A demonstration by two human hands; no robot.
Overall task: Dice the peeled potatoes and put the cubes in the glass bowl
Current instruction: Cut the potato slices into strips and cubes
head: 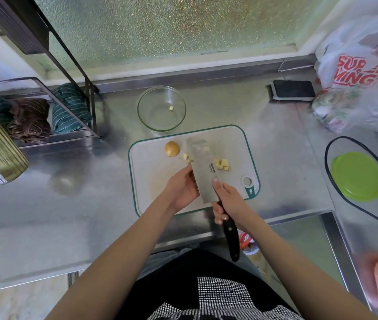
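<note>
Head view, looking down at a steel desk (pixel 67 204) w/ a white cutting board (pixel 155 181) edged in green. Right hand (pixel 229 199) grips the black handle of a cleaver (pixel 203 172), fingers wrapped round it, index finger laid along the blade. Blade is tipped over the board, flat side up. Left hand (pixel 182 188) sits against the blade's left edge, fingers mostly hidden under the steel, so can't tell if they're straight or curled.

Potato cubes (pixel 223 164), a small heap, lie on the board just right of the blade. 1 or 2 more bits (pixel 185 156) sit at the blade's left edge. A rounded potato piece (pixel 172 148) sits near the board's far left corner, apart from the cubes.

Glass bowl (pixel 161 109) stands on the desk just beyond the board, w/ 1 cube (pixel 171 108) inside.

Around: a phone (pixel 293 89) far right by the wall, a plastic bag (pixel 363 72) w/ red lettering beside it, a green lid (pixel 357 176) at right inside a loop of black cable (pixel 329 181). Striped cloths (pixel 30 118) on a rack at left.
</note>
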